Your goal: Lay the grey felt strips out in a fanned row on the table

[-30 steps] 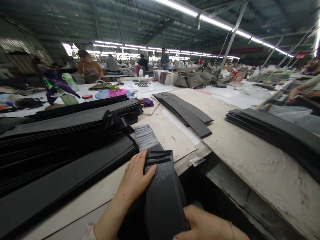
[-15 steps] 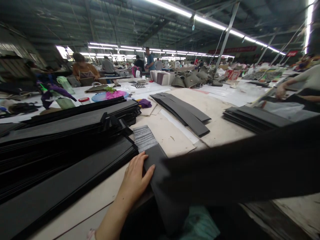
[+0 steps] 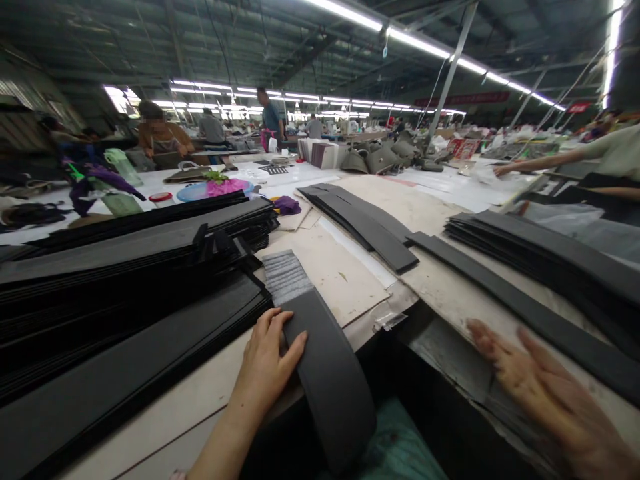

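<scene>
My left hand (image 3: 273, 350) rests on the near end of the table, its fingers and thumb spread over the left edge of a dark grey strip (image 3: 325, 353). The strip's near end bends down past the table edge, and ridged grey material (image 3: 287, 277) shows at its far end. At the right, my right hand (image 3: 530, 387) hovers with fingers apart and nothing in them, slightly blurred. Just beyond it, a long narrow dark strip (image 3: 490, 287) lies slantwise on the table, its far end by a few grey strips (image 3: 363, 223) in the middle.
Tall stacks of black-edged strips (image 3: 140, 363) fill the left side. Another strip stack (image 3: 540, 247) lies at right. Farther back are a blue tray (image 3: 187, 193), a green bottle (image 3: 123, 167) and grey bags (image 3: 383, 159). A co-worker's arm (image 3: 550, 160) reaches in from the right.
The large dark strip raised across the right foreground now lies on the table at right. My right hand, hidden before, shows apart from it. My left hand has barely moved.
</scene>
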### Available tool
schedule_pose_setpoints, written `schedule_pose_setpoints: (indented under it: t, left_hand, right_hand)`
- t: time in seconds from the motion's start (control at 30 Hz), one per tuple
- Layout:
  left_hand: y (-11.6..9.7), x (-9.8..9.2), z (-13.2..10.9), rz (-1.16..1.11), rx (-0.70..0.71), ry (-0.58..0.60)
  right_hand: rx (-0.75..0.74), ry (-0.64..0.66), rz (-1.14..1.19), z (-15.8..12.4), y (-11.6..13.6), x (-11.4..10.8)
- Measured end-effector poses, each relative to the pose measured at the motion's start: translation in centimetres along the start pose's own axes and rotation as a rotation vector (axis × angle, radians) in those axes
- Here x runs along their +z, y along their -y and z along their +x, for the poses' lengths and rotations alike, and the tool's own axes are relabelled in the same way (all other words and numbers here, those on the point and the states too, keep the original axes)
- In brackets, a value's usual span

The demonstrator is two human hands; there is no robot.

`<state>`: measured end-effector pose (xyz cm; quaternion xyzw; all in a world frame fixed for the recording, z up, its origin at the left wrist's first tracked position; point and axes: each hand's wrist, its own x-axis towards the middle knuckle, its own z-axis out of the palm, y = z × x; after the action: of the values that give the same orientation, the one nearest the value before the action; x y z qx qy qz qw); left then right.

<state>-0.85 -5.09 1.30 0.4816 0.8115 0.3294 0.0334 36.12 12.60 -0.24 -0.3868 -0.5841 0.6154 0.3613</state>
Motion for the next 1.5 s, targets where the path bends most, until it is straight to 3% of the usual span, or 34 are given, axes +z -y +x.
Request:
schedule_pose_setpoints:
  t: [0.1,0.17,0.3,0.4,0.53,0.7,0.83,0.9,1.07,1.2,1.33,1.4,1.5]
  left_hand:
    - [0.0,0.1,0.0,-0.019,-0.009,0.012]
    - [0.1,0.2,0.0,-0.037,0.01,0.008]
    - [0.3,0.3,0.1,-0.069,0.038,0.006]
    - [0.3,0.2,0.0,-0.074,0.044,0.02]
    - [-0.3,-0.2,-0.8,-0.05,0.066,0.055]
    - [-1.2,-0.9,-2.9,0.018,0.084,0.127]
    - [-1.6,-1.1,-3.6,0.09,0.106,0.11]
    - [-1.7,-1.2,-3.6,0.113,0.125,0.109]
    - [-2.1,-2.1,-2.8,0.146,0.17,0.176]
    - [-2.6,-4.4,-1.2,0.197,0.238,0.27]
    - [-3.2,-6.6,1.0,0.333,0.253,0.174]
    - [-3.3,-6.6,1.9,0.39,0.259,0.169]
    - [-3.3,-5.1,2.6,0.443,0.288,0.212]
  right_hand:
    - [0.141,0.173,0.062,0.2,1.6,8.8]
    - [0.13,0.247,0.027,0.4,1.8,12.8]
    - [-0.19,0.362,-0.338,2.5,1.3,17.3]
    - [-0.327,0.41,-0.502,4.0,1.2,19.3]
    - [-0.375,0.416,-0.578,3.6,1.4,20.3]
    - [-0.324,0.429,-0.637,2.2,1.5,19.4]
    - [-0.569,0.355,-0.731,2.2,2.2,19.9]
    - [-0.704,0.38,-0.768,2.4,2.7,20.7]
    - [-0.84,0.469,-0.822,2.7,2.7,22.6]
    - [-0.864,0.449,-0.829,2.9,2.1,22.7]
    - [-0.892,0.441,-0.833,3.1,2.0,22.7]
    - [-0.899,0.435,-0.845,3.1,2.0,22.8]
    - [-0.901,0.436,-0.87,3.2,2.0,22.9]
